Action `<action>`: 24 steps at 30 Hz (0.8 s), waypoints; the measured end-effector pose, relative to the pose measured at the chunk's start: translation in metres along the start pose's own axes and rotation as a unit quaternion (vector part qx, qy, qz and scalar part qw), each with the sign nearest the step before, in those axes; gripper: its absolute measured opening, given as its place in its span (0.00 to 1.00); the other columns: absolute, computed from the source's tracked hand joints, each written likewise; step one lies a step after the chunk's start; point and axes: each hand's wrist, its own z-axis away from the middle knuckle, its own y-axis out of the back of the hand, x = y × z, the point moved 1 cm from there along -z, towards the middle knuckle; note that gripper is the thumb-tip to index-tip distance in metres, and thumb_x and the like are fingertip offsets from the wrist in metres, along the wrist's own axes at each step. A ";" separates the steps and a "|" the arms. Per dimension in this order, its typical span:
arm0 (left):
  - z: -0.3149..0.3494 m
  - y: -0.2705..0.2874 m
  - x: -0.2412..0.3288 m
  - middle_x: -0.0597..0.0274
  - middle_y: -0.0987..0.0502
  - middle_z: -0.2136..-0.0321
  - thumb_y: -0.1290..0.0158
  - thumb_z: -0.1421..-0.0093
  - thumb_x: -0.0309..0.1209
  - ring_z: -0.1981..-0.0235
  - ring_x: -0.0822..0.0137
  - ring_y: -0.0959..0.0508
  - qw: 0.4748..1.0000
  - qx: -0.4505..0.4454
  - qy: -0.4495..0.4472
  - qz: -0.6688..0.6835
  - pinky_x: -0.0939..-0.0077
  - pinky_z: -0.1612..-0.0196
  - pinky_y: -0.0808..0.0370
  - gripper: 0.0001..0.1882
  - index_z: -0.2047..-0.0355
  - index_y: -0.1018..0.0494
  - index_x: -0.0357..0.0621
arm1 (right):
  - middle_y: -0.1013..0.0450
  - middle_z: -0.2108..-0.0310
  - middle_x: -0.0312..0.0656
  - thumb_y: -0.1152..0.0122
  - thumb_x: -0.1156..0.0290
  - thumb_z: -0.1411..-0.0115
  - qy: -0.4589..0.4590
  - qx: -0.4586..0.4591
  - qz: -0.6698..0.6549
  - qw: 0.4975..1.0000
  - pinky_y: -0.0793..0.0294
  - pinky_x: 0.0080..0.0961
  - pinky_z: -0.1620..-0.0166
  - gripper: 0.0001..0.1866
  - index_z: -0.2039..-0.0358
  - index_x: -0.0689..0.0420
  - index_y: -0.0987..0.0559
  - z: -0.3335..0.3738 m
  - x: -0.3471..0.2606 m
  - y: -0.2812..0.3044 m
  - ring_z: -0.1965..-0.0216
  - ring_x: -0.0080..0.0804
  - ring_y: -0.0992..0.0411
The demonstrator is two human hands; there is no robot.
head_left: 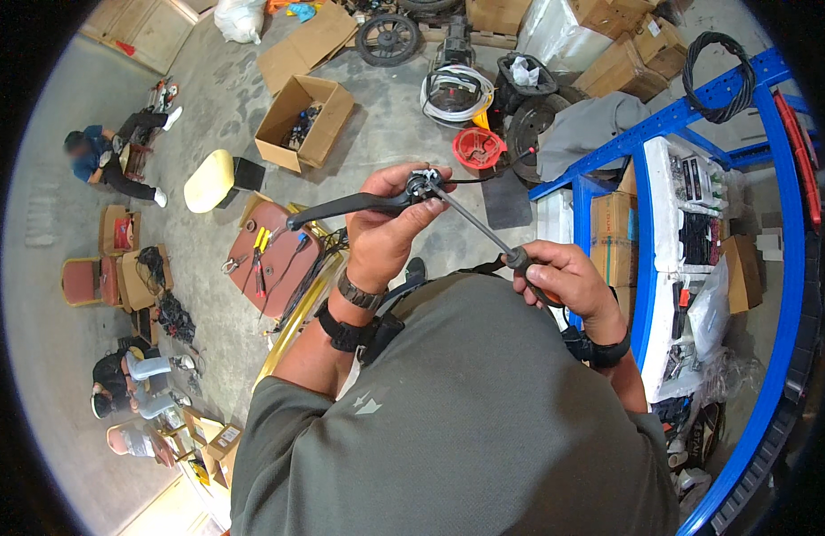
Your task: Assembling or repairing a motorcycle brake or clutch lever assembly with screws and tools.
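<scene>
My left hand (382,234) is closed around a black brake lever (341,211), whose long blade points out to the left. A metal clamp end (421,185) shows between the thumb and fingers, and a thin black cable (473,181) with a red tip runs off from it to the right. My right hand (569,279) grips the dark and orange handle of a screwdriver (478,221). Its long shaft slants up to the left, and the tip meets the clamp end. Whether the tip sits in a screw is too small to tell.
A brown-red chair seat (268,299) with pliers, other hand tools and cables stands left of me. Beyond are an open cardboard box (332,134), a red bowl (478,148) and a wheel (387,40). Blue shelving (640,259) flanks my right. Two people sit at the far left.
</scene>
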 end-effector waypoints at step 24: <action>-0.015 0.014 -0.003 0.47 0.22 0.58 0.44 0.45 0.16 0.55 0.62 0.22 0.998 0.004 -0.036 -0.043 0.70 0.49 0.26 0.17 0.56 0.34 0.33 | 0.25 0.66 0.35 0.40 0.73 0.43 0.049 0.092 0.110 0.988 0.29 0.19 0.61 0.16 0.54 0.63 0.22 -0.001 0.002 -0.021 0.66 0.18 0.29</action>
